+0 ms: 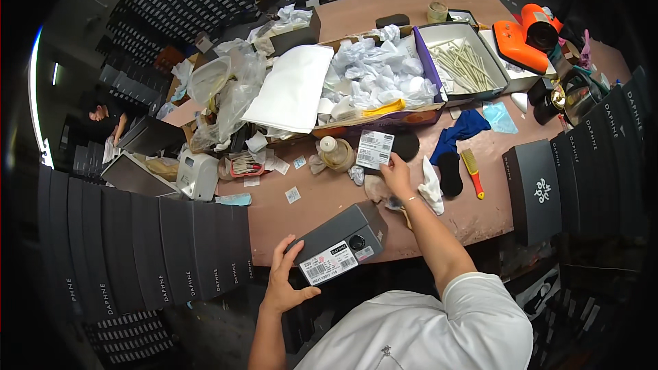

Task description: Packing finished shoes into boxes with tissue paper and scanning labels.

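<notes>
A dark grey shoe box [325, 235] sits tilted at the table's near edge, a white barcode label [329, 264] and a round black hole on its end. My left hand [282, 277] grips its left corner, thumb in front and fingers over the top. Further back, my right hand [397, 179] pinches the lower right corner of a white printed label sheet [375, 148]. That sheet is held up beside a translucent squeeze bottle [335, 155]. A dark round pad [406, 144] lies partly behind it. Under my right wrist are a white cloth [430, 188] and crumpled scraps.
Grey shoe boxes stand in rows at left [144, 240] and right [572, 171]. Crumpled paper fills a carton [439, 77] at the back. A red-and-yellow brush [472, 173], blue cloth [460, 133] and orange heat gun [524, 41] lie rightward. Another person [106, 120] is far left.
</notes>
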